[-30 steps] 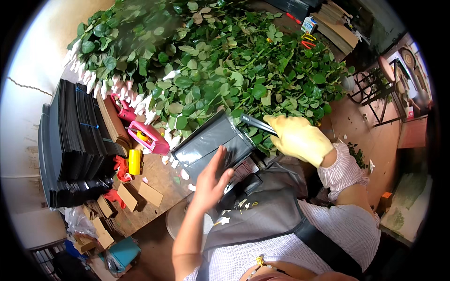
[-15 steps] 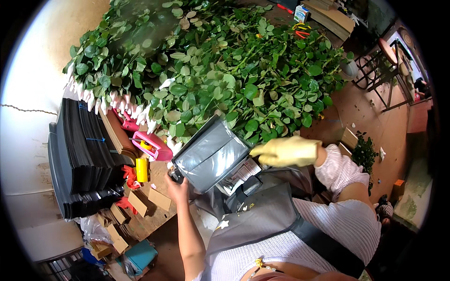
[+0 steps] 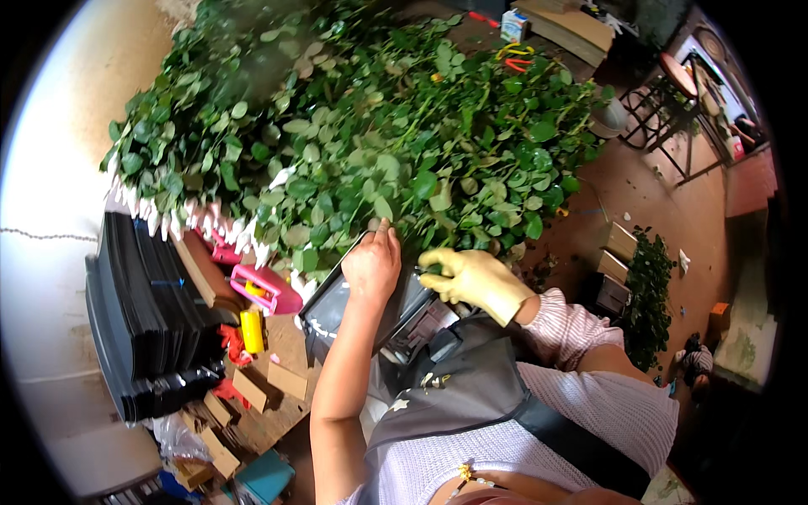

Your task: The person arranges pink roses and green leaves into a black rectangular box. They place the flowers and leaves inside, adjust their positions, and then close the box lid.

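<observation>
Your bare left hand (image 3: 371, 265) covers the middle of the dark rectangular plastic sleeve (image 3: 332, 307), so you cannot see what lies under the palm. Your yellow-gloved right hand (image 3: 473, 280) closes around something too hidden to make out. The heap of green leafy stems (image 3: 353, 126) buries the tabletop beneath. The stack of black sheets (image 3: 139, 316) blurs toward the rim.

My bare left hand (image 3: 370, 265), gripping the lower corner of the dark sleeve (image 3: 332, 307) half a second ago, now lies on its top edge against the leaves (image 3: 370, 160); my gloved right hand (image 3: 471, 279) has closed in beside it.
</observation>
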Demonstrator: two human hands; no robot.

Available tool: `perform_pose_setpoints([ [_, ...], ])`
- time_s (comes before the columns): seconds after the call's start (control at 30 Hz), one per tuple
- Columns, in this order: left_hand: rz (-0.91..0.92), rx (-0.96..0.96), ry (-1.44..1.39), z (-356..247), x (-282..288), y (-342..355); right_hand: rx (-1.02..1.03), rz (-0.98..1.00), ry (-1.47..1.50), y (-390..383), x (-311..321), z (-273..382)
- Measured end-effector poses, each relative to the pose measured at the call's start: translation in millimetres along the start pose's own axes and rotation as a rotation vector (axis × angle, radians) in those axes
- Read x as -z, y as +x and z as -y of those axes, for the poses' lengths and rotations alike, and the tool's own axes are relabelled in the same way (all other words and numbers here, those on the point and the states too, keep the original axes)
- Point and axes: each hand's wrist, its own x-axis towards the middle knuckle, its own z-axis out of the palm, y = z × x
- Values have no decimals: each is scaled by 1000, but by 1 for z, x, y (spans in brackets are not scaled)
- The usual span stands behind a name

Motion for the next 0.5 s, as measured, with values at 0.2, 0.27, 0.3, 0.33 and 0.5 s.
perform_pose_setpoints([
  [0.2,-54,-422,-74,-25,-3,-2,86,-110,311,34,2,-40],
  [0.27,-27,-464,-212,-16,-12,-6,67,-89,295,38,1,-35],
  [0.3,130,-451,-232,-11,-17,-5,55,-74,288,36,7,-33],
  [0.33,172,-466,-201,-10,-19,-4,51,-42,276,34,11,-27],
  [0.5,229,-530,-173,-14,-26,-13,161,-485,34,5,44,27],
])
